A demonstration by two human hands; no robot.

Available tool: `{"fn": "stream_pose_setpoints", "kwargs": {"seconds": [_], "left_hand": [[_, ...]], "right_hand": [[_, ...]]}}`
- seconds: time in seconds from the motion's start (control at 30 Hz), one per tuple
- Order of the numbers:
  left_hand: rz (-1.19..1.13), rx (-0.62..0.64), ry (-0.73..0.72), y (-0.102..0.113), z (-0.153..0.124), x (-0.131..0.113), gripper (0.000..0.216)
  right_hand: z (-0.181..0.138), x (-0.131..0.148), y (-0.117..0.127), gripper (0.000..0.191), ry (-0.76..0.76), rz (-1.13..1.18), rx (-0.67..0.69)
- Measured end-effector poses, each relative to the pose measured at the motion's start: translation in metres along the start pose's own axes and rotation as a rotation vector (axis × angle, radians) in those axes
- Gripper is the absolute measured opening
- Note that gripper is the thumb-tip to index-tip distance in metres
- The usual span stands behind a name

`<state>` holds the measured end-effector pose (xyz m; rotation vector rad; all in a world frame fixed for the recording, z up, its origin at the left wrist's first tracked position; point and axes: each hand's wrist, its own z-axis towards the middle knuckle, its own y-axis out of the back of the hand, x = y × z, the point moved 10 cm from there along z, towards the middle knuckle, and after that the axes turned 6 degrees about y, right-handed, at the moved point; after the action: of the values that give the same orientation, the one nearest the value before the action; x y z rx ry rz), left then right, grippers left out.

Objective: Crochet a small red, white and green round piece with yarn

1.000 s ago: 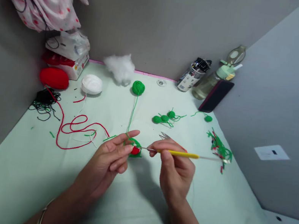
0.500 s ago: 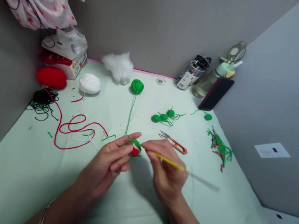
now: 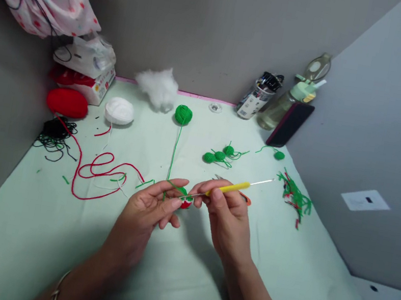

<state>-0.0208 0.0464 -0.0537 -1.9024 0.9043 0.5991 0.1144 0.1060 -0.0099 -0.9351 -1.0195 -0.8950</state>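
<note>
Between the thumb and fingers of my left hand (image 3: 153, 209) is a small crocheted piece (image 3: 186, 203) in red, white and green, partly hidden by the fingertips. My right hand (image 3: 225, 216) grips a crochet hook (image 3: 234, 187) by its yellow handle. One metal end of the hook reaches to the crocheted piece; the other points up to the right. Green yarn runs over my left index finger from a green yarn ball (image 3: 183, 115) farther back. Orange-handled thread snips (image 3: 245, 198) lie mostly hidden behind my right hand.
Small green crocheted balls (image 3: 219, 156) lie beyond my hands, with yarn scraps (image 3: 296, 198) to the right. Red yarn (image 3: 67, 102), white yarn (image 3: 119, 111), black yarn (image 3: 55, 128) and white stuffing (image 3: 158, 88) sit at left and back. A bottle (image 3: 277, 111) and phone (image 3: 290, 125) stand back right.
My right hand has turned the hook so its far end points up rather than down to the right. The near tip now meets the crocheted piece, which has shifted slightly right with my left hand.
</note>
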Motion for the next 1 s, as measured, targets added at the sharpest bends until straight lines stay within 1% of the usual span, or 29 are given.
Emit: {"fn": "stream_pose_setpoints", "kwargs": {"seconds": [0.07, 0.17, 0.3, 0.47, 0.57, 0.7, 0.77, 0.9, 1.0], "left_hand": [[0.007, -0.017, -0.004, 0.002, 0.0, -0.001, 0.029], [0.039, -0.047, -0.015, 0.006, -0.001, -0.002, 0.028], [0.103, -0.086, -0.066, 0.01, -0.003, -0.006, 0.027], [0.181, -0.139, -0.175, 0.011, -0.007, -0.015, 0.026], [0.193, -0.161, -0.222, 0.011, -0.009, -0.019, 0.028], [0.186, -0.162, -0.23, 0.011, -0.009, -0.019, 0.024], [0.19, -0.171, -0.238, 0.013, -0.009, -0.019, 0.023], [0.2, -0.15, -0.226, 0.015, -0.006, -0.015, 0.026], [0.191, -0.138, -0.202, 0.016, -0.003, -0.01, 0.026]], "right_hand": [[0.001, -0.002, -0.002, 0.027, -0.022, 0.029, 0.014], [0.0, 0.004, -0.004, 0.026, 0.009, -0.008, 0.03], [-0.005, 0.02, -0.006, 0.021, 0.129, -0.129, 0.02], [-0.014, 0.036, -0.015, 0.021, 0.311, -0.293, 0.094], [-0.017, 0.04, -0.018, 0.022, 0.393, -0.315, 0.122], [-0.015, 0.037, -0.017, 0.023, 0.393, -0.263, 0.104], [-0.017, 0.04, -0.02, 0.023, 0.449, -0.31, 0.111], [-0.025, 0.052, -0.028, 0.022, 0.609, -0.424, 0.152], [-0.026, 0.056, -0.031, 0.023, 0.648, -0.472, 0.162]]}}
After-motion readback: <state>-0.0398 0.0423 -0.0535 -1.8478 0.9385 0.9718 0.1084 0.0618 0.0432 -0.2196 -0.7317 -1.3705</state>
